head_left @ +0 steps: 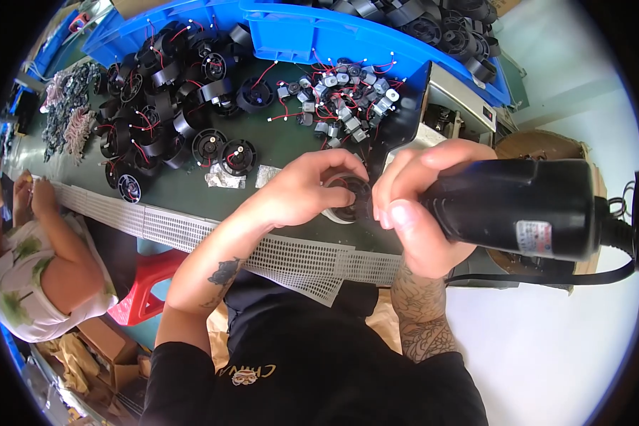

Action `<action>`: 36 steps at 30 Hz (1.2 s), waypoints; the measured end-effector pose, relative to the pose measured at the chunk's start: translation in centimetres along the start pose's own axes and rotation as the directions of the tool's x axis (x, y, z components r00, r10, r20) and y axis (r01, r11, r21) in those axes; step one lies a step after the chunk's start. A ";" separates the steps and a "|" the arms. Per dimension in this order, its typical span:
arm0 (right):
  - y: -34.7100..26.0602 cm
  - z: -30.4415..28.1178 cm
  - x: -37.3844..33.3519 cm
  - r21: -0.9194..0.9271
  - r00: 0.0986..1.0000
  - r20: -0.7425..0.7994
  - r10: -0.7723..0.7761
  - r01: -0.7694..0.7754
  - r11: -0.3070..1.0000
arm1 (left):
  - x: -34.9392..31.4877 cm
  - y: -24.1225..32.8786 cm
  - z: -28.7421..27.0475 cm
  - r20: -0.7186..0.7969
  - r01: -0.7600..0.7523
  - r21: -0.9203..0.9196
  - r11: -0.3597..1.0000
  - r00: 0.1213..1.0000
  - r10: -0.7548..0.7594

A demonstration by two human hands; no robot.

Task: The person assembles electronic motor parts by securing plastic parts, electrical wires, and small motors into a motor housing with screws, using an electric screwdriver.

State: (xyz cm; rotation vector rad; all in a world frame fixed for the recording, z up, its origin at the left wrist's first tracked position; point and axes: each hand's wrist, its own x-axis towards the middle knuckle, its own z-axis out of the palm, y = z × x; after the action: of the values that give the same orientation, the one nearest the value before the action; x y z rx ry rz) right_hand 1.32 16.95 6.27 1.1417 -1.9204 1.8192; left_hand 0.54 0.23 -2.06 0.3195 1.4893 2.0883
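Your left hand (295, 190) curls round a circular dark housing (358, 187) over the green table (192, 201), thumb inside its rim, while your right hand (433, 213) wraps the front of a black power tool (522, 202) just beside it; I cannot tell whether the tool touches the housing

White label (534, 238) with reddish and bluish print on side of black power tool (511, 199), right of frame; print too small to read. Gold lettering (267, 370) around small printed emblem (244, 376) on chest of black shirt (305, 341), lower centre of frame; some letters unclear.
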 end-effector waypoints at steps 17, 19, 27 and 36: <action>0.2 -3.5 -3.3 0.451 0.961 -0.253 0.107 0.020 0.892 | -3.7 3.9 1.4 0.099 -0.288 0.898 0.332 0.868 0.486; 0.0 -3.5 -4.1 0.452 0.948 -0.292 0.126 0.021 0.892 | -4.0 5.8 0.1 -0.059 -0.219 0.874 0.434 0.837 0.544; -0.2 -2.6 -4.3 0.485 0.909 -0.349 0.227 -0.032 0.874 | -5.4 15.7 -19.5 -0.584 0.589 0.716 0.376 0.210 0.784; 0.2 -2.0 -4.5 0.397 0.901 -0.334 0.278 -0.132 0.908 | 3.8 17.1 -10.7 -0.146 0.097 0.989 0.110 0.620 0.771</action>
State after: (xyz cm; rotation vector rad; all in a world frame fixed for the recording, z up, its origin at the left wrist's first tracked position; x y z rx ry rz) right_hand 3.53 20.40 3.46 0.6073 -1.5633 2.3833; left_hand -12.87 -10.18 9.51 0.4509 3.5316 1.0930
